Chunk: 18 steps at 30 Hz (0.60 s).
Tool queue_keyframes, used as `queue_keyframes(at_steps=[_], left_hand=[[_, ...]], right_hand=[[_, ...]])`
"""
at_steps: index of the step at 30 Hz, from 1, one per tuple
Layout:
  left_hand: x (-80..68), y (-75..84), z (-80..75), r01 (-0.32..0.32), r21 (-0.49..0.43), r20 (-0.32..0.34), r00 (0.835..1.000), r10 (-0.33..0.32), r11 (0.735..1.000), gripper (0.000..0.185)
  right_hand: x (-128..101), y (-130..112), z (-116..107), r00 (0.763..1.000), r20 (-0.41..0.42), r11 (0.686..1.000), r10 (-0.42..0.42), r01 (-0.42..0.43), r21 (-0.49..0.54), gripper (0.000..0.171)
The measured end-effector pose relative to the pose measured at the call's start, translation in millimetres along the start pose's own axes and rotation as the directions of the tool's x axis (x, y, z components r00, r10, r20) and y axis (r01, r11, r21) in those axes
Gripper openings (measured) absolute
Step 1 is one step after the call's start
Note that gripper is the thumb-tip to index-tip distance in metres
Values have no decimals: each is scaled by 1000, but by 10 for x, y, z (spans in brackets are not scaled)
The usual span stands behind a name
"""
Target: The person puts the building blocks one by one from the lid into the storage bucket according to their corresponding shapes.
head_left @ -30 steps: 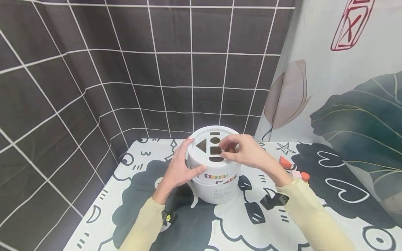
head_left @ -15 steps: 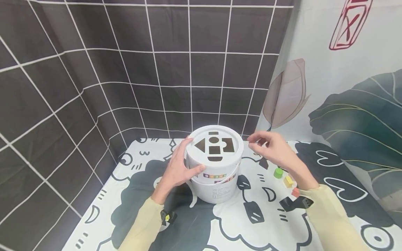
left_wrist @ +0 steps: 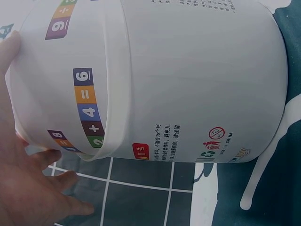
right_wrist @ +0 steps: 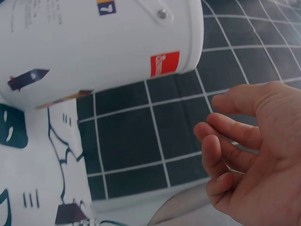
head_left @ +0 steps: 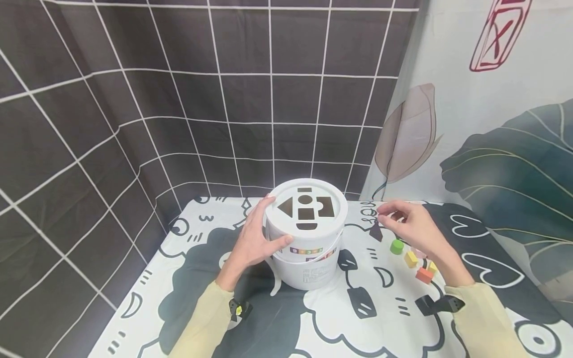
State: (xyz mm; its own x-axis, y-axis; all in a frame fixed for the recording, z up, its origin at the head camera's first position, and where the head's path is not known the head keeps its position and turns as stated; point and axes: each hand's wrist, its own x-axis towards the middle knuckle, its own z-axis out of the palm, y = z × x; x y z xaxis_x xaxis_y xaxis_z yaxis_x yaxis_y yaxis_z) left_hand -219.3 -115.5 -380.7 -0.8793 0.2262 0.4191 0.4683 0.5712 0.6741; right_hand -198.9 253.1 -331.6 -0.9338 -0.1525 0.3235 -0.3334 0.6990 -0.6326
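Observation:
A white lidded bucket [head_left: 312, 263] stands upright on the patterned cloth. Its lid [head_left: 286, 231] has several cut-out shapes, among them a triangle, a circle and a square. My left hand [head_left: 254, 238] rests against the bucket's left side, thumb at the near rim. Outstretched fingers [left_wrist: 63, 181] reach past the bucket's edge in the left wrist view. To the right of the bucket, my right hand [head_left: 414, 223] hovers with loosely bent fingers and nothing between them. Below it lie a green cylinder [head_left: 397, 247], a yellow block [head_left: 411, 259] and a red-orange block [head_left: 424, 276].
A pink block [head_left: 418, 253] and a second yellow block [head_left: 432, 268] lie partly behind the right wrist. Dark gridded fabric [head_left: 241, 109] hangs behind the bucket, with a leaf-print curtain [head_left: 488, 109] at the right. Black-and-white cartoon cloth [head_left: 340, 308] covers the table.
My right hand has moved from over the lid's right side out to the right, and lower, uncovering the holes and the small blocks. My left hand has stayed on the bucket.

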Motion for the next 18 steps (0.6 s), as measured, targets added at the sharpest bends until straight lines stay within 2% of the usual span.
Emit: queue_keyframes(at_steps=[11,18], left_hand=[[-5,-9,1,5,0,-4,1000,-5,1000,97],[-3,-2,7,-11,-8,-7,1000,11,1000,97]], right_hand=[[-238,308,-18,993,-7,993,119,-119,-20,25],[-452,530,21,984,-51,983,170,-173,-57,26]])
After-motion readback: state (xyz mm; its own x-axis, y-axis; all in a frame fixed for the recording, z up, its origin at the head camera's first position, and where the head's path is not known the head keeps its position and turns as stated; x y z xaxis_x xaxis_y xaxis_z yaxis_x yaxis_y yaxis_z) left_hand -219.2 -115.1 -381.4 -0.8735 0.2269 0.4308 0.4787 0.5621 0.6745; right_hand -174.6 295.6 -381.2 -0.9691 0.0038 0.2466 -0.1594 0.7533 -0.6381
